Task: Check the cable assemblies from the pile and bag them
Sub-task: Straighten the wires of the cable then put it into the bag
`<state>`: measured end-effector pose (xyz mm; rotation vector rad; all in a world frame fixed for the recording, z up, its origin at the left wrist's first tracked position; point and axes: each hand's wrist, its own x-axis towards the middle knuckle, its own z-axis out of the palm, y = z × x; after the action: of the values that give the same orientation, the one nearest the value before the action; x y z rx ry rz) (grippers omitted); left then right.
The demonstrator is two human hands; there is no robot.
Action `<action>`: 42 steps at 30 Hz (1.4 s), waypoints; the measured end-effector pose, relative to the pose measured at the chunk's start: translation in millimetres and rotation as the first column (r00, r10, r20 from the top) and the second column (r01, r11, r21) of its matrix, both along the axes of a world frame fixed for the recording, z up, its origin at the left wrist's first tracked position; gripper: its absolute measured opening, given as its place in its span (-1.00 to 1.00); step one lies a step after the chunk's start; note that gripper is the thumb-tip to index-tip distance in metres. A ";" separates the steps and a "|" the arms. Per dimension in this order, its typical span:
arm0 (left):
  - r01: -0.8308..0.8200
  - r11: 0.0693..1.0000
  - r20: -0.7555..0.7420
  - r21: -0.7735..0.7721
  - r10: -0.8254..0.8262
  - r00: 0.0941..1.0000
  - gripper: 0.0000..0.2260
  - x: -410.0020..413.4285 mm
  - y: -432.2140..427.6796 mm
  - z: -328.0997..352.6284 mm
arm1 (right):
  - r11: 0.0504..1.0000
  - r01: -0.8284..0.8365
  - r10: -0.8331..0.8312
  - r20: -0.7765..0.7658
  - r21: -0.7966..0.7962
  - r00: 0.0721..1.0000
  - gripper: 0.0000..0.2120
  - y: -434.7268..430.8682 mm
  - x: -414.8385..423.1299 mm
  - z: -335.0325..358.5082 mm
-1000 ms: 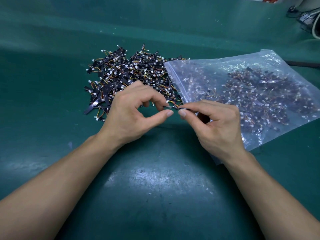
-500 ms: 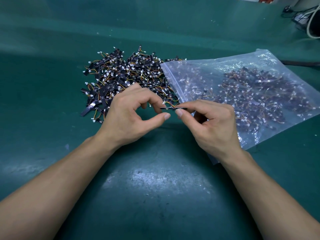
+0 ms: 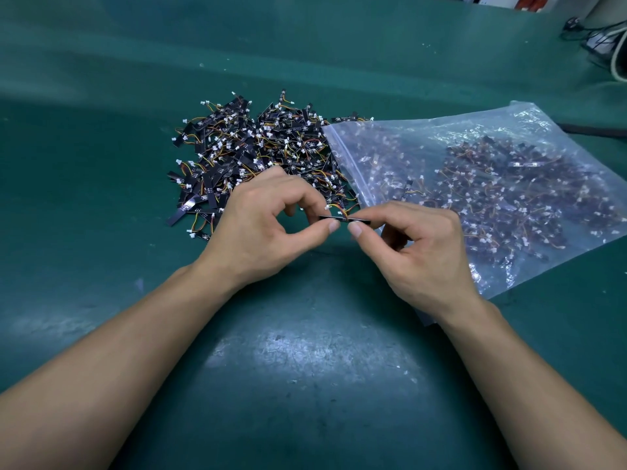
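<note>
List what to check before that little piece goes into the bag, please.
1. Cable assembly pinched at both ends by left hand and right hand: ok.
2. Assembly free of damage: cannot tell, too small.
3. Bag lying close beside the right hand: ok.
4. Bag mouth open: cannot tell.
5. More pieces waiting in the pile: ok.

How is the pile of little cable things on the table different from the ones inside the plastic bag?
The loose pile lies bare on the green table, at the left; the bagged assemblies sit inside a clear zip bag at the right. The loose pile looks sharp and dark; the bagged assemblies look hazy behind shiny plastic. Both are black strips with coloured wires and white plugs.
</note>
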<state>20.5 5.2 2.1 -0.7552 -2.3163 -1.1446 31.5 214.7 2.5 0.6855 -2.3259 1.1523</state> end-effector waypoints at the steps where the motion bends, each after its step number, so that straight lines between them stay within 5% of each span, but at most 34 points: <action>1: 0.011 1.000 0.003 -0.004 -0.011 1.000 -0.87 -0.3 -0.7 0.0 | 1.000 0.006 -0.006 0.000 0.001 1.000 -0.96 0.0 0.0 -0.3; 42: 0.079 0.997 0.098 0.003 -0.079 0.992 -0.95 -2.7 -1.1 -4.1 | 0.999 -0.035 0.035 0.070 0.001 0.997 -0.95 5.1 -2.2 1.2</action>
<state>17.8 4.1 -2.0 -0.8148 -2.3858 -1.2409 29.3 219.8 3.7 0.6997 -2.3819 1.2079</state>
